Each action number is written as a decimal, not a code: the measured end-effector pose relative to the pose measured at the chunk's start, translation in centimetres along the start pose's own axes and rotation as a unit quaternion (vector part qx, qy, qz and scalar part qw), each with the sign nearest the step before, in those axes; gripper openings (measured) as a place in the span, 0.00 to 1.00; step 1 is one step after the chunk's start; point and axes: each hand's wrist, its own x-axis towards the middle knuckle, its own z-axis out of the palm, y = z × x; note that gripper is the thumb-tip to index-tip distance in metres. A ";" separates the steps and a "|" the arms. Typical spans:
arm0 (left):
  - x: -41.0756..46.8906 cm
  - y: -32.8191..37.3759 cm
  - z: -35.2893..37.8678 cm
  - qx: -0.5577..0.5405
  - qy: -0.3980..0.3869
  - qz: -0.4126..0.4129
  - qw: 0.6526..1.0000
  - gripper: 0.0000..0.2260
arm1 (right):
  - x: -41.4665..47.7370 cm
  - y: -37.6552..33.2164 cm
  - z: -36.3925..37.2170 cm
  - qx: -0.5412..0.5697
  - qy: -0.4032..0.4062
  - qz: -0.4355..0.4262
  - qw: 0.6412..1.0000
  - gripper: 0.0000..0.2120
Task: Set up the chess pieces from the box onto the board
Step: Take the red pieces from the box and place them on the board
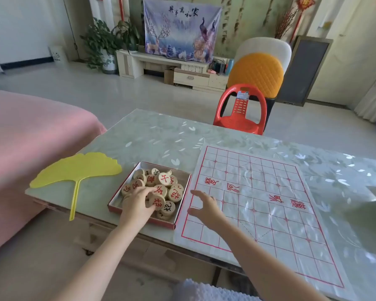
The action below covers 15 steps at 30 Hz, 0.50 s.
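A shallow red-rimmed box point(183, 205) sits near the table's front edge, heaped with several round wooden chess pieces point(164, 180) marked in red or black. My left hand point(138, 204) reaches into the box, its fingers curled over pieces at the near side; whether it grips one I cannot tell. To the right lies a white plastic board point(263, 205) with a red grid and red characters, bare of pieces. My right hand point(204, 206) hovers over the board's left edge, fingers spread, holding nothing.
A yellow leaf-shaped fan point(76, 170) lies left of the box, its handle over the table edge. A pink-covered bed point(30, 148) stands at left. A red plastic chair point(242, 110) is beyond the table's far side. The glass-topped table point(161, 135) carries a floral cloth.
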 end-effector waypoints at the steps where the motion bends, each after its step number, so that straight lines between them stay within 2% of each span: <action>1: 0.2 -0.2 0.2 -0.004 0.004 0.006 1.000 0.20 | 0.4 -0.2 0.2 -0.006 0.001 -0.004 1.000 0.28; 6: 0.5 -0.6 1.4 0.050 -0.014 0.061 0.997 0.22 | 2.7 -0.6 2.2 -0.032 0.023 -0.040 0.998 0.29; 10: 0.8 -1.2 1.6 0.087 -0.006 0.083 0.993 0.22 | 4.6 -1.0 3.6 -0.110 0.024 -0.113 0.987 0.31; 15: 0.9 -1.6 1.7 0.086 -0.018 0.105 0.991 0.23 | 6.3 -0.6 4.5 -0.204 0.040 -0.138 0.969 0.26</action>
